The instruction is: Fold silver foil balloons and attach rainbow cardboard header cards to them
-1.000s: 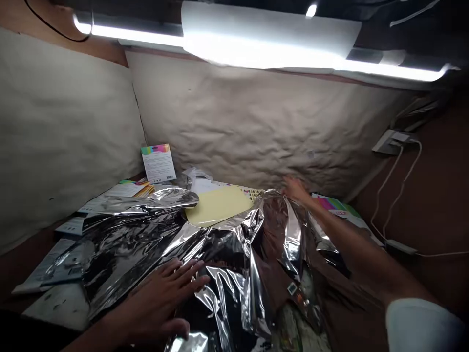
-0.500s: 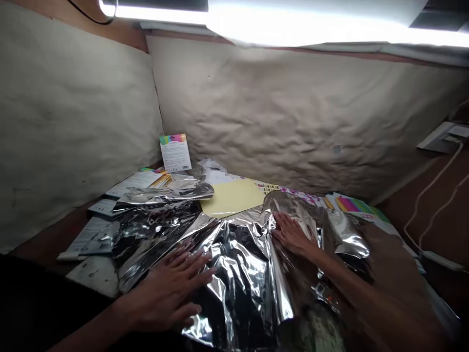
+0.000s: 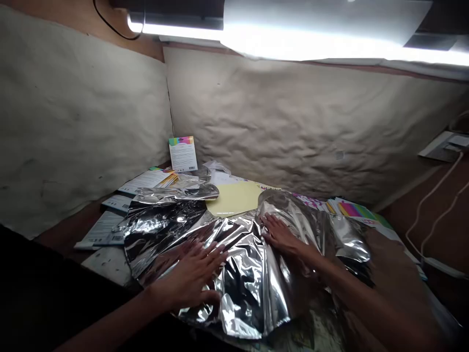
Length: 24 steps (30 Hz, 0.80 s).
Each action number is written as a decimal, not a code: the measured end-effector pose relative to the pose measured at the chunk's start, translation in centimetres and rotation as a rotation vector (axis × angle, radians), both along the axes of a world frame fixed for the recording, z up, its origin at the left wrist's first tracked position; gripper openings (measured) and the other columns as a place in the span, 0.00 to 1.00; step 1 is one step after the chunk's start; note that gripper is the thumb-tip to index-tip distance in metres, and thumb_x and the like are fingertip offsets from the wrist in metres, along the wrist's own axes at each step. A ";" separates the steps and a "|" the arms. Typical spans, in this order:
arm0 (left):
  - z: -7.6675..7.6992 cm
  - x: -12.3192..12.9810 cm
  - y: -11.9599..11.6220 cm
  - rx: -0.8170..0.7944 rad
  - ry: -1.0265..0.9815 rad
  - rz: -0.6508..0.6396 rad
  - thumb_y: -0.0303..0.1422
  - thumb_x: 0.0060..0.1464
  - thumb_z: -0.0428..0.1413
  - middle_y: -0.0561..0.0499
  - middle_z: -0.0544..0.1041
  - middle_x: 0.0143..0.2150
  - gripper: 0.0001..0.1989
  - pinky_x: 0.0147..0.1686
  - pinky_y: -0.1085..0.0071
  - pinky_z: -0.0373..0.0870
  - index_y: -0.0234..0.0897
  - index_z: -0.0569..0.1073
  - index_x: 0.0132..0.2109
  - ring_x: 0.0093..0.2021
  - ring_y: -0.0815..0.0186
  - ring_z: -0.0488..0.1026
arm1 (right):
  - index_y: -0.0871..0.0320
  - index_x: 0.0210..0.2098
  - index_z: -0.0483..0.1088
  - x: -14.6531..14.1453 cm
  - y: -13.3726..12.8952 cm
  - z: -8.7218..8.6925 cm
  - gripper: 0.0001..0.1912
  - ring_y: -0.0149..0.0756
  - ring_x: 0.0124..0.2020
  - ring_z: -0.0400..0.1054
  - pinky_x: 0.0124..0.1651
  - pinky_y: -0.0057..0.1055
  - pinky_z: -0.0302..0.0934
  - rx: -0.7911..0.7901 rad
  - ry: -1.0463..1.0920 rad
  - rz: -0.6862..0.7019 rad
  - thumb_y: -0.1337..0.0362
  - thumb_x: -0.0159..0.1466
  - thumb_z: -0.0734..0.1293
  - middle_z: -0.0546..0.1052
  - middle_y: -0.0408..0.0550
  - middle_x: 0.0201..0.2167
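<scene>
A large crinkled sheet of shiny silver foil (image 3: 242, 274) covers the middle of the table and reaches its front edge. My left hand (image 3: 190, 278) rests on the foil at left of centre, fingers spread. Farther right, my right hand (image 3: 280, 234) lies flat on the foil with its fingers extended. A pale yellow sheet (image 3: 234, 198) shows beyond the foil, partly covered by its far edge. The foil's left part is folded back over itself near the yellow sheet.
Printed cards (image 3: 144, 182) are stacked at the left, and one card (image 3: 183, 154) leans upright against the wall. Colourful printed packs (image 3: 353, 210) lie at the back right. A white cable (image 3: 428, 195) hangs at the far right.
My left hand has slid forward and right over the foil. My right hand has shifted slightly left. The foil's front edge has moved away from me, and the camera view has tilted upward.
</scene>
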<state>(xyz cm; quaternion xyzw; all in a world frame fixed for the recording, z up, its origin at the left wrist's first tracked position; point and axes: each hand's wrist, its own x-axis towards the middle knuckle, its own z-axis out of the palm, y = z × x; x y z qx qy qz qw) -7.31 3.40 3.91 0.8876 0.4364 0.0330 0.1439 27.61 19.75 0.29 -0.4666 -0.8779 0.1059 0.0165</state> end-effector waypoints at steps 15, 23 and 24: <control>-2.0 -2.4 -7.4 0.078 0.023 0.046 0.59 0.58 0.48 0.46 0.42 0.75 0.49 0.69 0.52 0.43 0.45 0.31 0.73 0.73 0.50 0.45 | 0.61 0.28 0.76 -15.1 3.0 3.8 0.16 0.33 0.25 0.71 0.29 0.26 0.60 -0.307 0.322 0.032 0.56 0.65 0.66 0.78 0.44 0.23; -2.6 -3.5 -8.2 0.107 0.052 0.095 0.57 0.57 0.53 0.47 0.43 0.75 0.49 0.69 0.52 0.41 0.48 0.34 0.73 0.73 0.51 0.44 | 0.63 0.41 0.72 -17.1 4.0 4.5 0.14 0.32 0.32 0.72 0.34 0.30 0.70 -0.425 0.239 0.104 0.56 0.70 0.65 0.76 0.43 0.35; -2.4 -3.6 -8.3 0.108 0.063 0.104 0.57 0.56 0.54 0.47 0.44 0.75 0.50 0.69 0.52 0.42 0.48 0.34 0.73 0.73 0.50 0.45 | 0.63 0.42 0.72 -17.2 3.5 4.7 0.15 0.34 0.34 0.73 0.36 0.32 0.70 -0.393 0.242 0.093 0.56 0.70 0.65 0.76 0.44 0.37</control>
